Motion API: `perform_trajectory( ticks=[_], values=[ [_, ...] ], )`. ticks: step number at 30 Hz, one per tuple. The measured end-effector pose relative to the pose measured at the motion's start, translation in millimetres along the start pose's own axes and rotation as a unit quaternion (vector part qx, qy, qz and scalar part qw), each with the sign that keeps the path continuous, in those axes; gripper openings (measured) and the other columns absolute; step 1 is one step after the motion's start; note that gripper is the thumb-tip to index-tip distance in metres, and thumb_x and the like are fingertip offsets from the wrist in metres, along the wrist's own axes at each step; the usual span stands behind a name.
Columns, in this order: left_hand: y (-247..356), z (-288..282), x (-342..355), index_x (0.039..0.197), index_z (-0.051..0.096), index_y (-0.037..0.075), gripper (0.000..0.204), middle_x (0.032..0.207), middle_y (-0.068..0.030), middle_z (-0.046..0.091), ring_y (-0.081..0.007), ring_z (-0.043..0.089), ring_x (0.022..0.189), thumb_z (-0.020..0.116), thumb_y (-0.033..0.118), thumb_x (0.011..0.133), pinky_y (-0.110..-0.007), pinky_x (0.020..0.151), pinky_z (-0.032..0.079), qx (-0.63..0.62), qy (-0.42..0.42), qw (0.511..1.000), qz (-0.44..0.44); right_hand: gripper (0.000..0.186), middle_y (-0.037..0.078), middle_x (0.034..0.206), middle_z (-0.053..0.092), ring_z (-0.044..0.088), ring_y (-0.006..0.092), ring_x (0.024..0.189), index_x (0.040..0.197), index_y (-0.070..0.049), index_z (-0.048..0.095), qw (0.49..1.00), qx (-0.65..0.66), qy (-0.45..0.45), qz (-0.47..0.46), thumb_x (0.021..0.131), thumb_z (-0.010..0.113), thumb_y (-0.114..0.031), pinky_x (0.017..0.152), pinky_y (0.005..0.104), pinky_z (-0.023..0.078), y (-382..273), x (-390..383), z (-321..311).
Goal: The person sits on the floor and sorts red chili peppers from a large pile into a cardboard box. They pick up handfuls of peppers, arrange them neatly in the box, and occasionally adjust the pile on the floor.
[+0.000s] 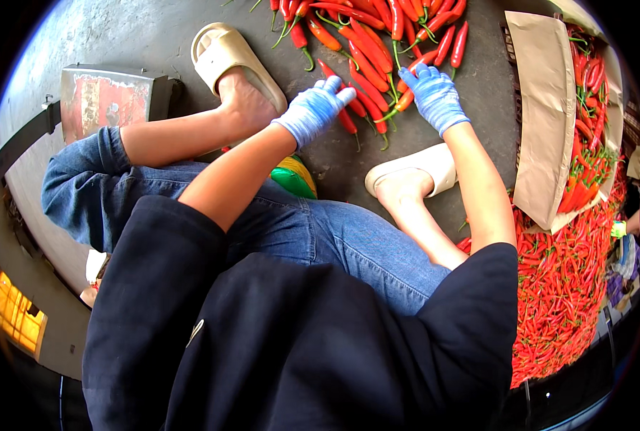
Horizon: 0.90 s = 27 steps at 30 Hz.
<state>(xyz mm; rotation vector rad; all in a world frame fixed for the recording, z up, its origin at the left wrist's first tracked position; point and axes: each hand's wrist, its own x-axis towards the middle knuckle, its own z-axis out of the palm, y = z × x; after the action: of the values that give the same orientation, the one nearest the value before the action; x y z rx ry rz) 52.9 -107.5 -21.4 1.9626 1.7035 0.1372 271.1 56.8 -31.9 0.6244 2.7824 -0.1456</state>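
Both my hands wear blue knit gloves over a loose pile of long red chili peppers with green stems on the grey floor. My left hand is at the pile's near left edge, its thumb and forefinger apart, beside several peppers lying stem toward me. To the right, my right hand has its fingers bent and close together at the stem end of a chili pepper; the fingers partly hide the grip. Another orange-red pepper lies just left of that hand.
At right stands an open brown paper-lined crate of chili peppers, with a large heap of red chilies nearer me. A worn red-and-grey metal box is at left. My sandalled feet flank the work area; a green-yellow object shows by my leg.
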Motion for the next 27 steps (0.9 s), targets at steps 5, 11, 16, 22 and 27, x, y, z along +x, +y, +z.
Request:
perform_trajectory(
  ticks=[5, 11, 16, 22, 27],
  values=[
    [4.5, -0.6, 9.1, 0.117, 0.052, 0.016, 0.045, 0.111, -0.0128, 0.047, -0.0317, 0.053, 0.097, 0.060, 0.015, 0.072, -0.041, 0.070, 0.051, 0.117, -0.059, 0.989, 0.072, 0.022, 0.006, 0.097, 0.052, 0.052, 0.0240, 0.094, 0.096, -0.017, 0.056, 0.996, -0.014, 0.045, -0.072, 0.074, 0.055, -0.014, 0.078, 0.0404, 0.043, 13.9, -12.3, -2.5],
    [13.8, 9.0, 15.2, 0.109, 0.053, 0.013, 0.035, 0.106, -0.0123, 0.045, -0.0285, 0.054, 0.089, 0.056, 0.015, 0.074, -0.035, 0.065, 0.052, 0.108, -0.076, 0.983, 0.129, 0.040, 0.009, 0.123, 0.046, 0.041, 0.0262, 0.118, 0.113, -0.017, 0.053, 0.999, -0.006, -0.021, -0.026, 0.073, 0.054, -0.011, 0.100, 0.0424, 0.029, 14.9, -35.7, 10.0],
    [3.7, 8.6, 7.7, 0.110, 0.052, 0.017, 0.033, 0.107, -0.0119, 0.047, -0.0280, 0.054, 0.091, 0.052, 0.015, 0.076, -0.035, 0.064, 0.051, 0.096, -0.057, 0.970, 0.215, 0.054, 0.011, 0.130, 0.042, 0.036, 0.0287, 0.125, 0.123, -0.015, 0.049, 0.998, 0.042, 0.003, -0.042, 0.070, 0.057, -0.006, 0.104, 0.0427, 0.026, 21.7, -59.0, 9.3],
    [13.0, 16.6, -0.9, 0.108, 0.052, 0.015, 0.031, 0.096, -0.0089, 0.053, -0.0264, 0.057, 0.082, 0.054, 0.018, 0.077, -0.037, 0.063, 0.049, 0.106, -0.072, 0.970, 0.209, 0.030, 0.012, 0.106, 0.054, 0.052, 0.0293, 0.101, 0.101, -0.010, 0.057, 0.993, 0.075, 0.021, -0.092, 0.071, 0.059, -0.010, 0.087, 0.0398, 0.044, 36.6, -85.8, -71.0],
    [20.0, -8.1, 27.9, 0.107, 0.053, 0.013, 0.032, 0.097, -0.0100, 0.055, -0.0284, 0.058, 0.084, 0.058, 0.022, 0.077, -0.038, 0.066, 0.050, 0.067, 0.051, 0.991, 0.101, 0.027, 0.011, 0.098, 0.054, 0.055, 0.0286, 0.092, 0.100, -0.012, 0.058, 0.991, 0.117, -0.059, -0.022, 0.074, 0.057, -0.009, 0.080, 0.0398, 0.047, 33.5, -98.2, -82.6]
  ],
)
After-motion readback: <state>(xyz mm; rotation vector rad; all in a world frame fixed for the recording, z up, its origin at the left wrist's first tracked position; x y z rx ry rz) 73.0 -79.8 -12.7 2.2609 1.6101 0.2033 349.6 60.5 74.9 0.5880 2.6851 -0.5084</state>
